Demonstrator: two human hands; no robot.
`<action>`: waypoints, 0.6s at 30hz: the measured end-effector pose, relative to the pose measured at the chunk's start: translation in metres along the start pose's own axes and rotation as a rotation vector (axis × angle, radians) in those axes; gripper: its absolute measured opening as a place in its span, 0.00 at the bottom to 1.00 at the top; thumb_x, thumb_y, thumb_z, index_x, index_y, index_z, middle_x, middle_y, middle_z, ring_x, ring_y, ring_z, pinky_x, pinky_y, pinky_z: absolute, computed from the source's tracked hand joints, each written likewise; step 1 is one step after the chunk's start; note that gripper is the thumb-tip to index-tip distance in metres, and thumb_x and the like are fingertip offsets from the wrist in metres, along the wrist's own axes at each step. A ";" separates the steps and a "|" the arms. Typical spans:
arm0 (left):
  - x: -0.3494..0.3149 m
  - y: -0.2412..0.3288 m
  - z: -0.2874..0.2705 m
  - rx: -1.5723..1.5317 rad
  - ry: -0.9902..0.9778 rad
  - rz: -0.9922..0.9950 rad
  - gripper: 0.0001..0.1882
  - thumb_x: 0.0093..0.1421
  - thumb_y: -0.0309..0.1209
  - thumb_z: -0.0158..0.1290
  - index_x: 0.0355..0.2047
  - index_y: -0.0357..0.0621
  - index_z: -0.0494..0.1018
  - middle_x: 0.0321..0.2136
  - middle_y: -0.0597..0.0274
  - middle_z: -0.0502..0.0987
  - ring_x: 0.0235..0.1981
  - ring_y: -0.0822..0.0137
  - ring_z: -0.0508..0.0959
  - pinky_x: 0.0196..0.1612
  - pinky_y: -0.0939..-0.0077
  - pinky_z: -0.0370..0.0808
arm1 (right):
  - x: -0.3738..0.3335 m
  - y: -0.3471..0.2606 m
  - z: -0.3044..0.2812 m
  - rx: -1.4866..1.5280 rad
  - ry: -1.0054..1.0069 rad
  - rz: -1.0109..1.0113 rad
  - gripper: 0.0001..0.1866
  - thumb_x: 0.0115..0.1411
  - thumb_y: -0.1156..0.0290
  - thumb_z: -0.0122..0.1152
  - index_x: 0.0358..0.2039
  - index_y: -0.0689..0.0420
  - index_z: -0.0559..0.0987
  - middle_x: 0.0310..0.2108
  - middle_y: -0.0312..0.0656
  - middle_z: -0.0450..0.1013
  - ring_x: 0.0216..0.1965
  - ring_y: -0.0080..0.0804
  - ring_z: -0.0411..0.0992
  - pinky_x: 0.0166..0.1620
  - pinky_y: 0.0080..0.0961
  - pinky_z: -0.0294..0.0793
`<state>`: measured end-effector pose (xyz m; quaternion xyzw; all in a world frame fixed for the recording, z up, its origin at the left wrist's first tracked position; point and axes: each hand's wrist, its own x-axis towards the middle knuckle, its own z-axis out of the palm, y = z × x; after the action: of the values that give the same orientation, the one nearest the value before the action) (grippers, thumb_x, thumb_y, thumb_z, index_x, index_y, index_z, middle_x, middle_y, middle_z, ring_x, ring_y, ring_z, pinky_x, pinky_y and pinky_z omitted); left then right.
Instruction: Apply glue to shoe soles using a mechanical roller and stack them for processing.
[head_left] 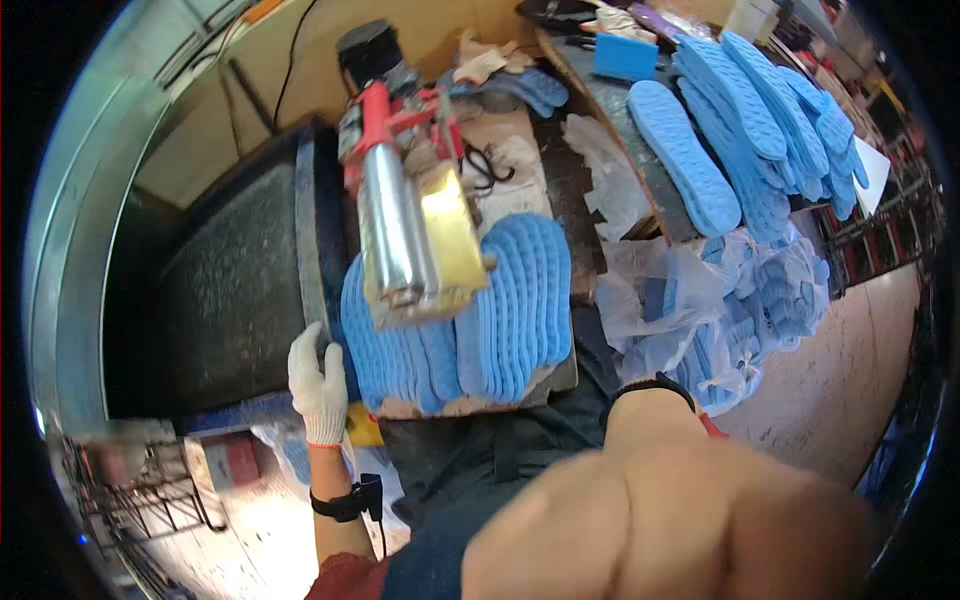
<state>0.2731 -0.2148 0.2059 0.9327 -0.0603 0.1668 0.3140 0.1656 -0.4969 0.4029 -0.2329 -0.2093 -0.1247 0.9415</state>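
Observation:
My left hand [318, 390], in a white knitted glove, is at the near right edge of the dark tray [308, 240]. Its fingers are apart and nothing shows between them. To the right of that hand, rows of blue ridged insoles [525, 310] stand packed on a board. Over them sits a machine [405, 230] with a silver cylinder, a yellow metal plate and red parts. My bare right hand [670, 520] fills the lower right, close up and blurred. Its fingers are hidden, so I cannot tell whether it holds anything.
More blue insoles [745, 120] lie stacked on the table at the right. Below them hang clear plastic bags [720, 310] filled with blue pieces. Black-handled scissors [487, 168] lie behind the machine, near crumpled cloth. A metal frame stands along the left.

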 end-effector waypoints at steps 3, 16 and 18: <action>0.032 -0.001 0.019 0.111 0.001 0.110 0.14 0.56 0.29 0.50 0.42 0.38 0.71 0.36 0.50 0.72 0.39 0.53 0.73 0.44 0.66 0.69 | 0.043 -0.012 -0.091 -0.292 -0.309 0.056 0.17 0.64 0.62 0.50 0.36 0.66 0.76 0.33 0.47 0.75 0.36 0.34 0.75 0.42 0.27 0.73; 0.035 0.010 0.013 0.532 -0.106 -0.024 0.19 0.49 0.27 0.52 0.43 0.40 0.69 0.34 0.49 0.70 0.37 0.50 0.71 0.41 0.60 0.69 | 0.266 0.191 -0.425 -1.893 -0.142 0.059 0.13 0.59 0.64 0.52 0.38 0.58 0.78 0.36 0.55 0.73 0.38 0.54 0.71 0.41 0.42 0.70; 0.050 0.019 0.037 0.453 -0.165 0.077 0.19 0.49 0.29 0.51 0.43 0.42 0.70 0.33 0.49 0.72 0.38 0.50 0.71 0.42 0.60 0.69 | 0.270 0.179 -0.510 -1.523 0.074 0.058 0.16 0.61 0.61 0.48 0.39 0.56 0.79 0.39 0.47 0.76 0.42 0.41 0.72 0.42 0.37 0.71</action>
<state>0.3258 -0.2529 0.2061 0.9868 -0.0826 0.1113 0.0844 0.6341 -0.6303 0.0457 -0.8191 -0.0276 -0.2175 0.5301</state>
